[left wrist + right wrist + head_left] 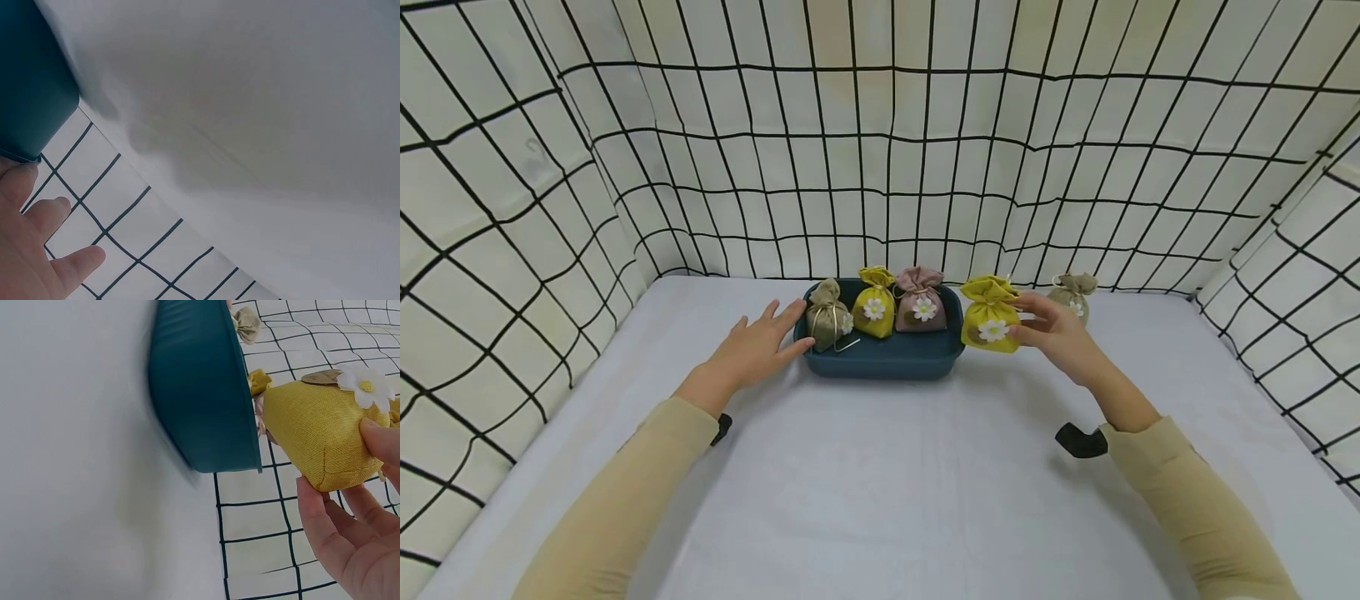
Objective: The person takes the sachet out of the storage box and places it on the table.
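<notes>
A dark teal tray (880,367) stands on the white surface with three small drawstring pouches inside: an olive-beige pouch (826,317) at the left, a yellow pouch (874,310) in the middle and a pink pouch (921,304) to its right. My right hand (1060,337) pinches another yellow pouch (990,321) with a white flower, beside the tray's right end. In the right wrist view that yellow pouch (325,434) is between thumb and fingers, above rim level. My left hand (752,350) has spread fingers touching the tray's left end.
A beige pouch (1075,293) sits on the surface at the back right, partly behind my right hand. White walls with a black grid net (887,167) enclose the back and both sides. A white tablecloth (880,483) covers the surface in front.
</notes>
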Demonstrator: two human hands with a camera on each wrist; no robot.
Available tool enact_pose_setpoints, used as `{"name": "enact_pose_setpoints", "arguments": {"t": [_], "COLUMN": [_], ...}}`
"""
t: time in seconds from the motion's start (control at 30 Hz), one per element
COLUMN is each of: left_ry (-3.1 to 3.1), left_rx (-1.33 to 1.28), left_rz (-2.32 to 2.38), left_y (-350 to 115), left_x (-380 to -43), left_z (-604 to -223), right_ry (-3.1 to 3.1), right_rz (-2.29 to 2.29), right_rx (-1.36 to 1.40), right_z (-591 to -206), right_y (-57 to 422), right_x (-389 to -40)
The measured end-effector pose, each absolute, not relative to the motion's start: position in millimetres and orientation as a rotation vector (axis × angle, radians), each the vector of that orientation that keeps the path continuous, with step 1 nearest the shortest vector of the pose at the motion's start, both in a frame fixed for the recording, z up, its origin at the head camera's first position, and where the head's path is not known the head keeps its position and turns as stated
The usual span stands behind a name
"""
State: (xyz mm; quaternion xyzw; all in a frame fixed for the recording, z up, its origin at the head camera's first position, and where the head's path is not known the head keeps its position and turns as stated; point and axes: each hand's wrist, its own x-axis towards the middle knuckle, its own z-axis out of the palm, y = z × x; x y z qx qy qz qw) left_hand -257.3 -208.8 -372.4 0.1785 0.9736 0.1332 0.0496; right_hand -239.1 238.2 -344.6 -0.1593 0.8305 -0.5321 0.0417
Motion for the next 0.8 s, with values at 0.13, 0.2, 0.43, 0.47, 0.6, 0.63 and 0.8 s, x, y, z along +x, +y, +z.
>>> {"name": "enact_pose_setpoints", "arguments": {"t": [0.13,0.2,0.43,0.47,0.6,0.63,0.8], "left_ry": [2.969,2.971,2.966,2.966,2.962,2.962,2.961], "left_rx": [0.541,0.542,0.54,0.539,0.537,0.538,0.542], "left_rz": [0.401,0.401,0.4,0.4,0.403,0.402,0.402], "left_y": [-209,-209,-210,-210,-209,-208,-208], "left_x": [-256,-255,-255,-255,-254,-254,-254], "left_z": [-372,-372,-371,-371,-370,-370,-370], "right_ry": [2.529,2.526,2.51,2.511,2.515,2.515,2.527], "right_rz": [-1.647,-1.656,-1.685,-1.688,-1.704,-1.71,-1.774], "right_rx": [-0.497,-0.504,-0.495,-0.486,-0.461,-0.46,-0.48], "right_z": [-348,-349,-349,-349,-350,-350,-354], "right_y": [242,245,249,249,252,253,259], "right_x": [-238,-239,-238,-238,-236,-236,-235]}}
